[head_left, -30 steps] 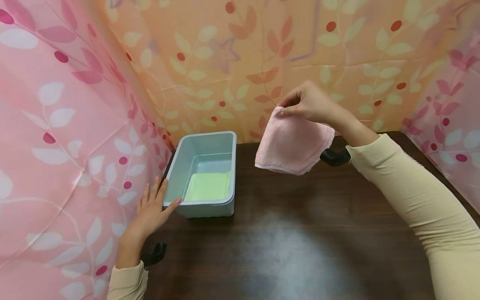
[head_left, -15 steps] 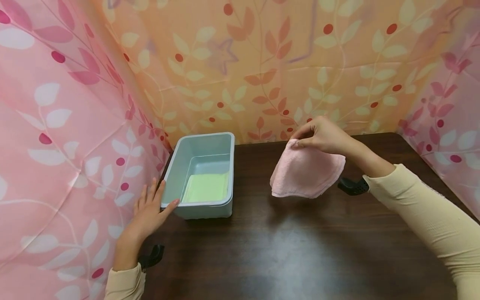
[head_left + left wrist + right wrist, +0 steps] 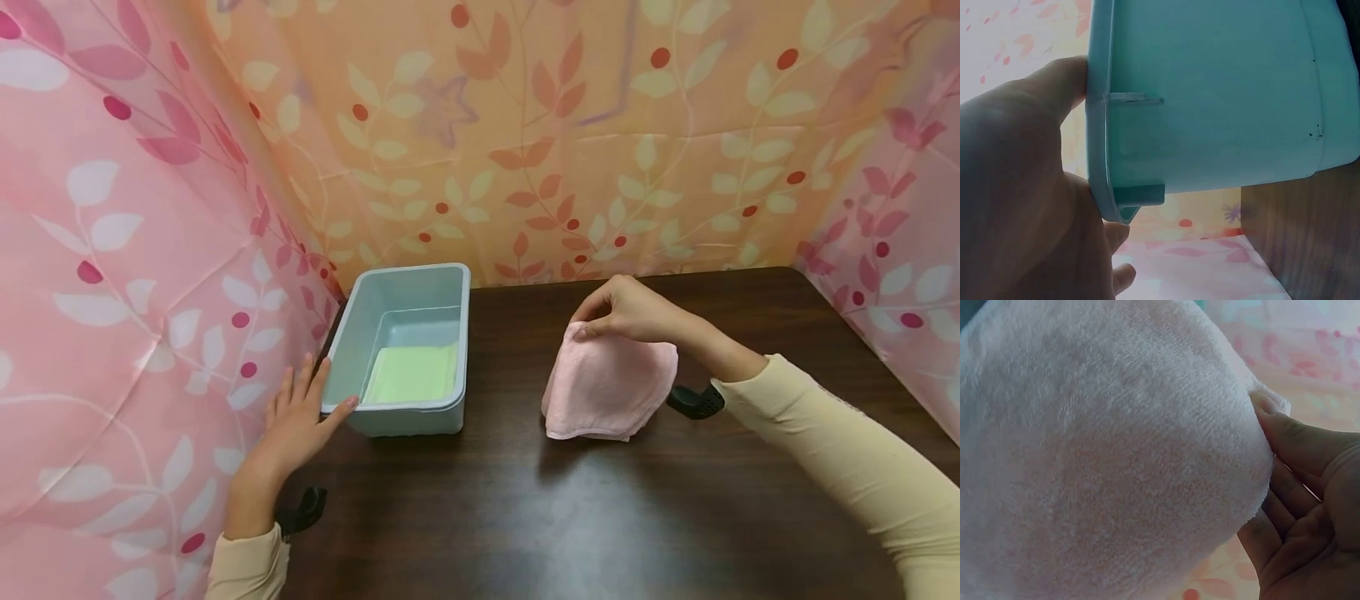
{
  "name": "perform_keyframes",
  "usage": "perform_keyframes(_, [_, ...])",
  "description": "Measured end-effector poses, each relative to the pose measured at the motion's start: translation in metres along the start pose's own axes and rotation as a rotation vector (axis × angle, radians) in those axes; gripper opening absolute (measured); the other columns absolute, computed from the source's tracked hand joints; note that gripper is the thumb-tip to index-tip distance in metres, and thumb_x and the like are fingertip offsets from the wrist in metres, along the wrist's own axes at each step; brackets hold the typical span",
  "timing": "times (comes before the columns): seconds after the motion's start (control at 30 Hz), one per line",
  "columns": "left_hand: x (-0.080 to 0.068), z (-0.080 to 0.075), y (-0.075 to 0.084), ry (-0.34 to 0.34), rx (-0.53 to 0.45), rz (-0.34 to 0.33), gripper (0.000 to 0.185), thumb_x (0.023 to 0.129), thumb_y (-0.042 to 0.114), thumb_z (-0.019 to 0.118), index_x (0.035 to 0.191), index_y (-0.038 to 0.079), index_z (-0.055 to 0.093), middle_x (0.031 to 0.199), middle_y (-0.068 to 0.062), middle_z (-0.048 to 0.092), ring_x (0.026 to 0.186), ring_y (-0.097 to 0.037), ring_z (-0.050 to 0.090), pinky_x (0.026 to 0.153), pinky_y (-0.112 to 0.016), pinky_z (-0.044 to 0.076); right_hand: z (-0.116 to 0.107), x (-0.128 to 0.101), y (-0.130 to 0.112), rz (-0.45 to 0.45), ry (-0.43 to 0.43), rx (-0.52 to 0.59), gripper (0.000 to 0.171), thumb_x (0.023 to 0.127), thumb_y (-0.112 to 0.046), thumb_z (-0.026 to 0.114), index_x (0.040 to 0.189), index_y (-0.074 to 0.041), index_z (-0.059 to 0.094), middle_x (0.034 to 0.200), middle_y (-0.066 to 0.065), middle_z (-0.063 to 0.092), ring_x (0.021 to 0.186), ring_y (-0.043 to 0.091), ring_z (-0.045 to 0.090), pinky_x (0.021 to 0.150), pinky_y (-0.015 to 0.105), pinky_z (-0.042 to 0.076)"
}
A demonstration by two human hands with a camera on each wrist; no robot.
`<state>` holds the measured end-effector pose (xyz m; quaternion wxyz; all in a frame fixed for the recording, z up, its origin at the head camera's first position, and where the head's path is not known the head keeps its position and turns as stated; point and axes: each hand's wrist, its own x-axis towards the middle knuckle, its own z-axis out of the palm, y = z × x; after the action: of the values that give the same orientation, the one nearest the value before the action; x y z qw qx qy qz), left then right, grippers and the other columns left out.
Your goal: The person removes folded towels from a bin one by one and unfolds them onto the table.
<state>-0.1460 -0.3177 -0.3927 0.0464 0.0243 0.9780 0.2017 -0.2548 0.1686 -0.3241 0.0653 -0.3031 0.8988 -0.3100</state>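
Right hand (image 3: 633, 310) pinches a pink cloth (image 3: 606, 390) (no label shows); left hand (image 3: 296, 421), fingers straight, touches the bin (image 3: 405, 354).

Dark wood table (image 3: 600, 517), glare patch mid-surface. Leaf-print curtains around: pink curtain (image 3: 112, 292) on sides, orange curtain (image 3: 562, 142) behind.

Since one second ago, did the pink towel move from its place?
Yes. The pink towel, pinched by the right hand, has come down: it hung before the orange backdrop above the table edge and now its lower edge reaches the dark table.
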Motion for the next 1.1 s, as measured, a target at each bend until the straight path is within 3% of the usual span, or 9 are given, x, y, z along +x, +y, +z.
perform_keyframes(0.27, [0.002, 0.000, 0.000, 0.002, 0.003, -0.005, 0.093, 0.095, 0.064, 0.046, 0.161, 0.017, 0.000, 0.167, -0.019, -0.009, 0.150, -0.049, -0.015, 0.112, -0.076, -0.006, 0.016, 0.032, 0.023, 0.012, -0.049, 0.026, 0.013, 0.081, -0.026, 0.082, 0.092, -0.020, 0.081, 0.087, -0.004, 0.078, 0.082, 0.009, 0.065, 0.070, 0.021, 0.051])
perform_keyframes(0.57, [0.001, 0.000, -0.001, 0.005, -0.003, -0.011, 0.093, 0.095, 0.062, 0.047, 0.161, 0.017, -0.001, 0.167, -0.018, -0.011, 0.150, -0.048, -0.016, 0.112, -0.076, -0.006, 0.028, 0.067, 0.044, 0.127, -0.088, 0.104, 0.015, 0.081, -0.028, 0.082, 0.093, -0.019, 0.081, 0.094, -0.002, 0.077, 0.091, 0.014, 0.061, 0.078, 0.028, 0.049])
perform_keyframes(0.8, [0.001, 0.000, -0.002, 0.000, -0.007, -0.016, 0.093, 0.095, 0.062, 0.047, 0.161, 0.018, -0.002, 0.167, -0.016, -0.013, 0.150, -0.048, -0.016, 0.111, -0.077, -0.007, 0.046, 0.096, 0.071, 0.064, -0.117, 0.050, 0.018, 0.085, -0.022, 0.078, 0.100, -0.013, 0.080, 0.097, 0.004, 0.078, 0.087, 0.015, 0.061, 0.074, 0.024, 0.049])
perform_keyframes(1.1, [0.003, 0.000, -0.001, 0.004, -0.007, -0.010, 0.093, 0.095, 0.063, 0.047, 0.161, 0.017, -0.001, 0.167, -0.017, -0.011, 0.150, -0.049, -0.013, 0.111, -0.077, -0.004, 0.078, 0.116, 0.097, 0.130, -0.122, 0.113, 0.021, 0.088, -0.015, 0.074, 0.108, -0.009, 0.078, 0.108, 0.011, 0.076, 0.092, 0.017, 0.061, 0.077, 0.024, 0.049])
